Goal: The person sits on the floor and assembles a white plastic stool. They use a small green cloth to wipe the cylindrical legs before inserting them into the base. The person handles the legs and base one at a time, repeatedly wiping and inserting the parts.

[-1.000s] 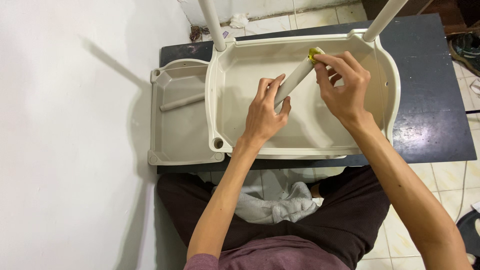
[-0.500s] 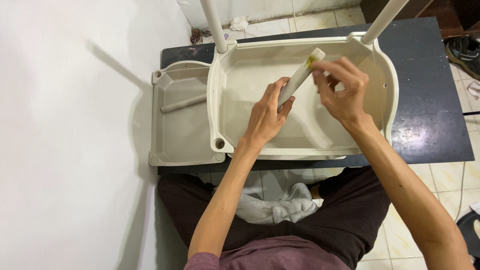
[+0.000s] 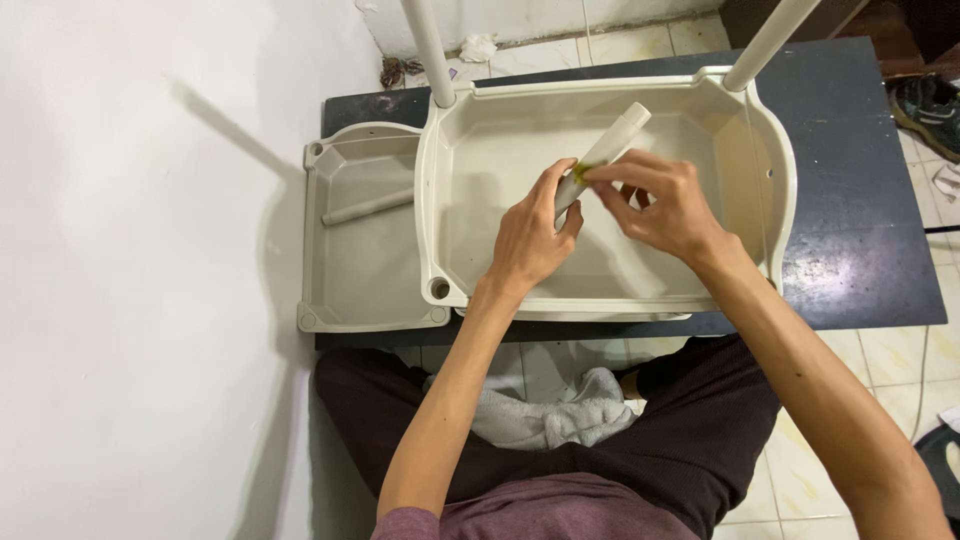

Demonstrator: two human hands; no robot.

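At frame centre, the left hand [image 3: 528,238] clamped the cream tube [image 3: 603,155] steady while right hand [image 3: 668,205] fingers pinched a green scrap [image 3: 580,172] against it.

I see bright, even light from above-right; soft shadows fall left of my left hand [image 3: 530,240]. Sharp focus, slight edge distortion.

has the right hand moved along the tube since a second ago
Yes. The right hand has slid down the cream tube toward the left hand; against the tray's far-right post, it now sits farther away.
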